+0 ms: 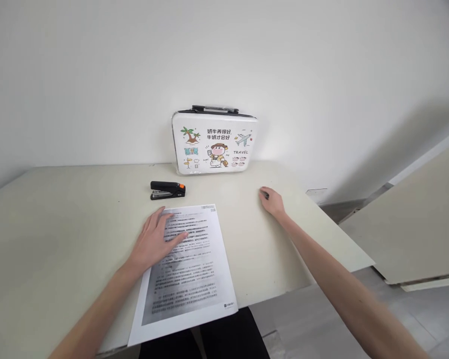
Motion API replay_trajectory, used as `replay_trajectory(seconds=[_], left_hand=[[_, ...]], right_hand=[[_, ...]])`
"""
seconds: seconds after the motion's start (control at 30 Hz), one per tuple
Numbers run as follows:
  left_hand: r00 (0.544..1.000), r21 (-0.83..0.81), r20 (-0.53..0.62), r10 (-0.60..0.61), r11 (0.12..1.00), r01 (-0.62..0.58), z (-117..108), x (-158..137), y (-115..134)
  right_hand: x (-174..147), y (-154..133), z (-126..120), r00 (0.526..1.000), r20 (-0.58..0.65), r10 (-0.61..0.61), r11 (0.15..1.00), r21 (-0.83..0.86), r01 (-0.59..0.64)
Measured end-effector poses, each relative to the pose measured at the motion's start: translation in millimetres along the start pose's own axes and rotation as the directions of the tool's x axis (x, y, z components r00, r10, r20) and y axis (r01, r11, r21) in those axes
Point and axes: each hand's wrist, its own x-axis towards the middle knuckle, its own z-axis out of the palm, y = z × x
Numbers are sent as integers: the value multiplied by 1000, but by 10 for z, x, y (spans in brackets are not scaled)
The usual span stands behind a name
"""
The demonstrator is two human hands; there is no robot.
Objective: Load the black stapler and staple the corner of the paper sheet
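Note:
My left hand (153,239) lies open on the upper left of a printed sheet of paper (187,279), fingers spread. The sheet's lower end reaches past the table's front edge. Just beyond my left fingertips a black stapler (167,190) with an orange mark rests on its base. Over on the right side of the table, my right hand (272,201) is closed around a small dark object (265,195). Most of that object is hidden by the fingers, so its kind cannot be made out.
A white case (213,147) with cartoon prints and a black handle stands upright against the wall at the back of the pale table (71,239). Beyond the table's right edge stands a pale panel (407,224) above a grey floor. My dark-clothed legs (231,339) are below the front edge.

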Motion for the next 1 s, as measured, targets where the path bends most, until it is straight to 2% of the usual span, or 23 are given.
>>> replay_trajectory(seconds=[0.1,0.23,0.4,0.57,1.0], left_hand=[[999,1,-24,32,999,-32,25,-16,-17],[996,-2,-40,76,997,-76,38,-37,-27],[994,1,-52,94,996,-94,44,-69,-21],[993,4,-66,99,995,-99,64,-90,-27],[994,5,-74,77,997,-77,74,-98,-42]], right_hand=[[104,-423,453,990,77,-114,989,100,106],[183,-1007,982,950,161,-267,942,250,222],[195,-1548,1371,901,222,-372,876,405,262],[154,-1764,1483,884,269,-383,839,502,211],[107,-1873,1544,883,328,-336,751,659,42]])
